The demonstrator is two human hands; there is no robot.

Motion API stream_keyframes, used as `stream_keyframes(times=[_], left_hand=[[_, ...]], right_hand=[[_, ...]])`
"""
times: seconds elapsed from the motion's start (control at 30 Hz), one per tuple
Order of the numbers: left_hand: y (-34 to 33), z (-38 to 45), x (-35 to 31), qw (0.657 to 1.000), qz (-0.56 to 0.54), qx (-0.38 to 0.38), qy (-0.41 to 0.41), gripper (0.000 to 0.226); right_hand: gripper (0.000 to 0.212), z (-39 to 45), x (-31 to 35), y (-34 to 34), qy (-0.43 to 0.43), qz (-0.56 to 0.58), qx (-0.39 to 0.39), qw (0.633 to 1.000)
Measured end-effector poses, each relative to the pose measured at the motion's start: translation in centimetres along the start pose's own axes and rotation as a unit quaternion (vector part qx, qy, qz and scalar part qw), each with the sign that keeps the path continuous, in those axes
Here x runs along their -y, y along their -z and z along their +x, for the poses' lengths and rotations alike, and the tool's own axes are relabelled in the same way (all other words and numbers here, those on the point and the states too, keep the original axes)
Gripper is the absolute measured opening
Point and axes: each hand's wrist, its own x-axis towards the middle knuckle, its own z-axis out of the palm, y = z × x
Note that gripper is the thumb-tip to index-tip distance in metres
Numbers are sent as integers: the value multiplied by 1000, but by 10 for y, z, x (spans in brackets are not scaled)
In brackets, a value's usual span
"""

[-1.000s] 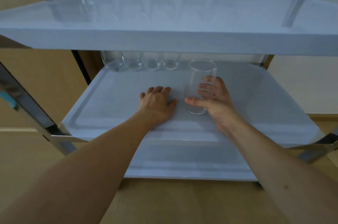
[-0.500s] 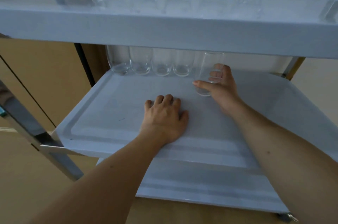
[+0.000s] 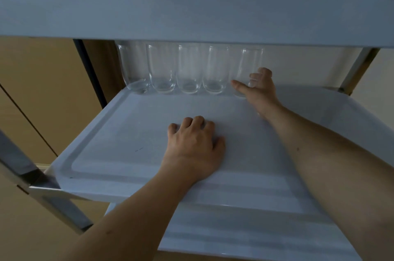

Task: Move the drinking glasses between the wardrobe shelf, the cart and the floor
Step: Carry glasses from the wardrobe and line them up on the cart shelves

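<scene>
Placement is the step in hand: the right hand point(image 3: 259, 88) grasps a drinking glass point(image 3: 248, 68), thumb and fingers curled round its lower body, at 12 o'clock on the cart's middle shelf point(image 3: 132, 132), just beside the row of four glasses point(image 3: 174, 71) at 11 o'clock. The left hand point(image 3: 194, 145) rests flat on the shelf, relaxed, grasping nothing. Next, I judge, the glass must sit firmly before the fingers let go without knocking its neighbour.

My left hand point(image 3: 193, 147) lies palm-down, fingers bent; my right hand point(image 3: 259, 88), arm extended, curls thumb and fingers around a glass point(image 3: 248, 68).
</scene>
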Motion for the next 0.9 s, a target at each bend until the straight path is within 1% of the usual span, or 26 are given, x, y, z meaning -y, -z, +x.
stream_keyframes(times=[0.1, 0.17, 0.3, 0.43, 0.47, 0.53, 0.6, 0.63, 0.77, 0.9], left_hand=[[0, 1, -2, 1000, 5, -3, 2, 41], [0, 1, -2, 1000, 3, -1, 4, 42], [0, 0, -1, 1000, 2, -1, 4, 41], [0, 0, 1, 1000, 0, 1, 5, 41], [0, 0, 1, 1000, 0, 1, 6, 41], [0, -1, 0, 1000, 1, -2, 6, 40], [-1, -1, 0, 1000, -2, -6, 4, 40], [-1, 0, 0, 1000, -3, -5, 4, 40], [-3, 2, 1, 1000, -1, 2, 8, 41], [-1, 2, 1, 1000, 0, 6, 8, 43]], right_hand=[[82, 1, -3, 0, 8, -33, -18, 999], [80, -1, -3, 0, -2, -43, -16, 999], [87, -4, 1, -1, 11, -112, -16, 994], [96, -5, 5, -4, 0, -137, 1, 991], [95, -5, 5, -5, -7, -130, -2, 991], [86, -5, 5, -5, -19, -113, -19, 993], [77, -5, 5, -6, -19, -119, -25, 992], [75, -4, 5, -6, -18, -125, -22, 992], [79, -4, 5, -6, -13, -153, 4, 988], [87, -9, 11, -7, -14, -178, 10, 984]])
